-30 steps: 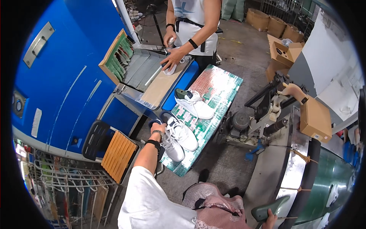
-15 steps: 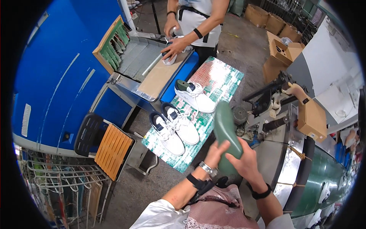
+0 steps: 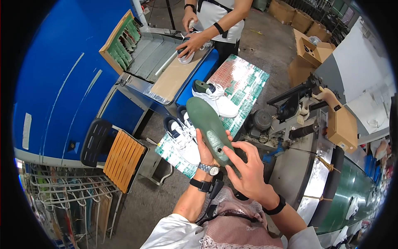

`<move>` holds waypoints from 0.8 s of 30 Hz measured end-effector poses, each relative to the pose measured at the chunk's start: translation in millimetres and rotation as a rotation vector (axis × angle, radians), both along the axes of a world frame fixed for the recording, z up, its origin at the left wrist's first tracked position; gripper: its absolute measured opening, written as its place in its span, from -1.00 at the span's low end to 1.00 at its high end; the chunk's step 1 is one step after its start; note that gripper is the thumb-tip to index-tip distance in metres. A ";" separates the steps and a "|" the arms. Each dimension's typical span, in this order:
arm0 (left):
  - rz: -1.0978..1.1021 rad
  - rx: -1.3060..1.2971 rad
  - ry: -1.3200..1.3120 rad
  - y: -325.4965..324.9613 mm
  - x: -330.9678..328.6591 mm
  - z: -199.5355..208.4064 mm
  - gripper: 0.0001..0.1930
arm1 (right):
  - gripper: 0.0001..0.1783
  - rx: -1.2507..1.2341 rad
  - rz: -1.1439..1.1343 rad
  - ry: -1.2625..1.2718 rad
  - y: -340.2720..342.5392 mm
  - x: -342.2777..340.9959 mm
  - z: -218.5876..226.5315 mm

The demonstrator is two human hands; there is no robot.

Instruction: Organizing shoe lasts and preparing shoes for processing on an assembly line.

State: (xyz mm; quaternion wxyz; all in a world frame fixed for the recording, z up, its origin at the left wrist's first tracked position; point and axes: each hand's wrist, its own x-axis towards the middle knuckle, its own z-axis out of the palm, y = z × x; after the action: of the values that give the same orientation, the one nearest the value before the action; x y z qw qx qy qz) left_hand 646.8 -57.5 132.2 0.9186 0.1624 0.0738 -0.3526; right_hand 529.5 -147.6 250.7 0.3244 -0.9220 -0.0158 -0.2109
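Observation:
A green shoe last is tilted over the table with its flat underside up, showing a round hole near the heel end. My left hand is closed around it from below, and fingertips come up on its far edge. At the heel end is my right hand, fingers apart, with the index fingertip on the last beside the hole. Behind the last stands a white sneaker with something green inside. Two more white laced sneakers stand at the left, one partly covered by the last.
The sneakers are on a green-and-white patterned table. Beyond it, a co-worker's hands hold another shoe over a cardboard-topped bench. A machine with a motor stands right; a slatted chair stands left.
The last has swung left and turned so its underside and hole show. My left hand has shifted to beneath it, and my right hand has loosened from its grip to touch near the hole.

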 end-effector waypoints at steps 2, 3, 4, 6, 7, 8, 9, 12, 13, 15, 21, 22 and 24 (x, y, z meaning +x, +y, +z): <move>-0.009 -0.002 -0.019 -4.4 1.3 2.7 -0.14 | -0.41 -0.017 0.010 0.007 -6.7 4.0 1.4; -0.011 -0.003 -0.040 -5.3 1.4 3.7 -0.14 | -0.41 -0.033 0.028 0.014 -8.4 4.6 2.1; -0.018 0.011 -0.082 -3.9 1.0 0.2 -0.13 | -0.41 -0.031 0.018 0.015 -8.3 2.7 2.6; -0.035 -0.005 -0.120 -2.5 1.6 -0.3 -0.12 | -0.43 0.008 0.016 0.001 -7.9 -2.9 3.6; -0.042 -0.022 -0.160 -3.4 0.6 -0.2 -0.12 | -0.43 0.009 0.008 0.003 -8.0 -5.9 2.4; -0.056 -0.039 -0.189 -4.7 -2.1 0.8 -0.08 | -0.43 0.010 0.013 -0.027 -7.8 -9.1 0.3; -0.066 -0.041 -0.187 -6.7 -3.4 3.5 -0.08 | -0.43 0.009 0.017 -0.057 -7.9 -12.3 -1.3; -0.079 0.042 -0.359 -9.2 -2.9 9.8 0.00 | -0.41 0.021 0.007 -0.083 -8.0 -22.8 -3.7; -0.084 0.043 -0.358 -8.2 -2.7 12.5 0.00 | -0.41 0.023 0.002 -0.082 -7.3 -25.4 -2.8; -0.115 0.030 -0.434 -6.5 -3.8 20.8 0.01 | -0.41 0.029 0.001 -0.100 -5.5 -30.5 0.0; -0.176 0.012 -0.440 -11.0 -6.3 28.9 0.03 | -0.36 0.036 -0.028 -0.142 -4.8 -37.9 3.6; -0.217 0.055 -0.389 -16.5 -9.8 26.5 0.03 | -0.36 0.023 -0.068 -0.136 -7.4 -43.3 3.7; -0.397 0.149 -0.285 -22.8 -17.3 20.6 0.02 | -0.35 0.169 -0.153 -0.062 -15.4 -58.5 4.1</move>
State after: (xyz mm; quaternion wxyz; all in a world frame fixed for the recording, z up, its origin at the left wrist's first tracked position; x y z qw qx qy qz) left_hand 629.5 -80.3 152.8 0.8181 0.2890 -0.0640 -0.4930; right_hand 471.0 -163.1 254.8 0.3831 -0.8829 0.0623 -0.2641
